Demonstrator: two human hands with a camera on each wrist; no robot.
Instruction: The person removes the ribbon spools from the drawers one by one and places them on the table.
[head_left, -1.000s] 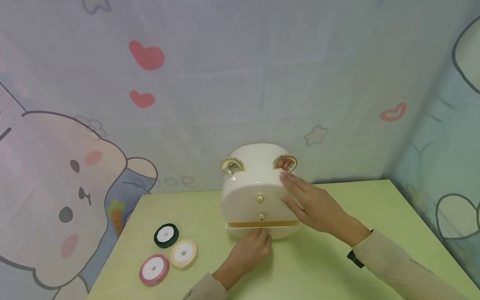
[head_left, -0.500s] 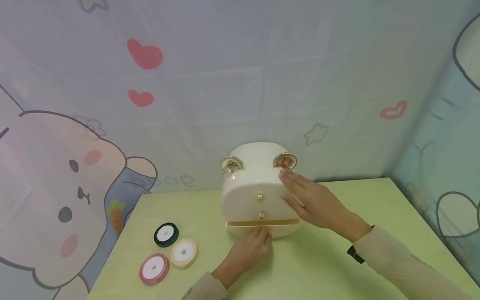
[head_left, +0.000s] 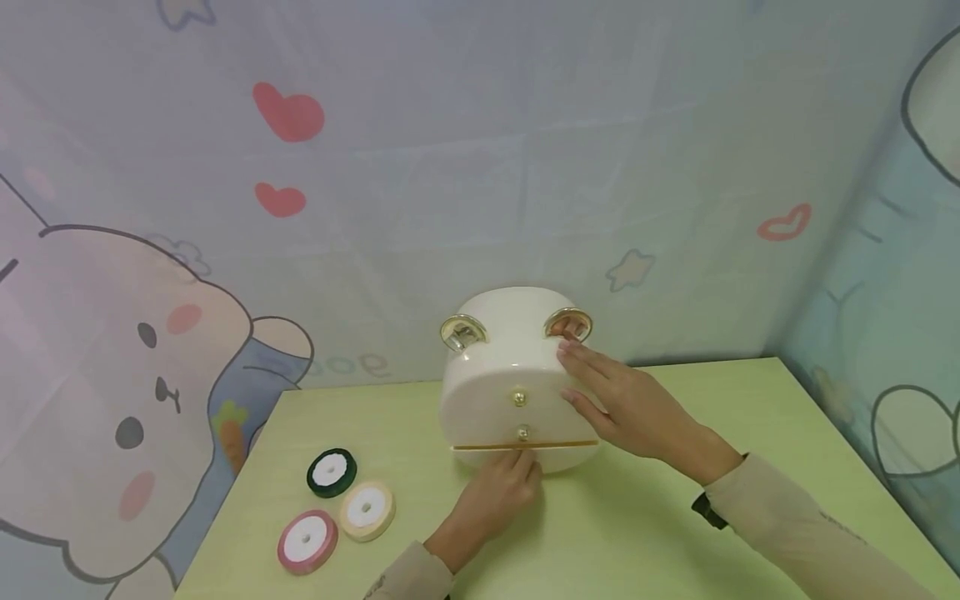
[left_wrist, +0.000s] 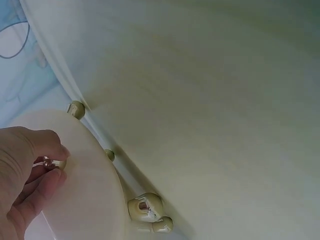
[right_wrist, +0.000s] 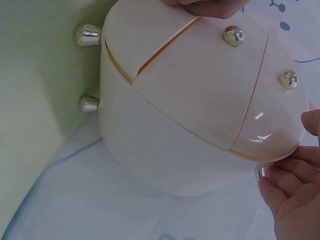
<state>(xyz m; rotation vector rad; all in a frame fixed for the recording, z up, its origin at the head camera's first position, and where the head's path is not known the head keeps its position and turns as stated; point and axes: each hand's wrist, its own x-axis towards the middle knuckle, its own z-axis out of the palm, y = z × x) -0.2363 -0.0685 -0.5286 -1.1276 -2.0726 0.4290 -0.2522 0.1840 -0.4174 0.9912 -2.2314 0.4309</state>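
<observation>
A glossy white drawer box [head_left: 483, 400] with gold round ears stands at the back of the table. My left hand [head_left: 498, 492] is at its bottom drawer [head_left: 570, 458], which sticks out by a thin slit. In the left wrist view, thumb and fingers pinch a gold knob [left_wrist: 62, 164], mostly covered by them. My right hand [head_left: 637, 408] rests on the box's upper right side, fingers extended, just under the right gold ear [head_left: 568, 325]. The right wrist view shows the upper knobs [right_wrist: 288, 79] and a narrow gap over the bottom drawer.
Left of the box lie three ribbon spools: dark green [head_left: 332, 472], cream [head_left: 367, 511] and pink [head_left: 307, 542]. The pale green table [head_left: 615, 542] meets a printed cloth backdrop [head_left: 420, 208] behind the box.
The bottom drawer has slid inward with my left hand, and the gap above it has narrowed to a slit. My right hand stays in place against the box.
</observation>
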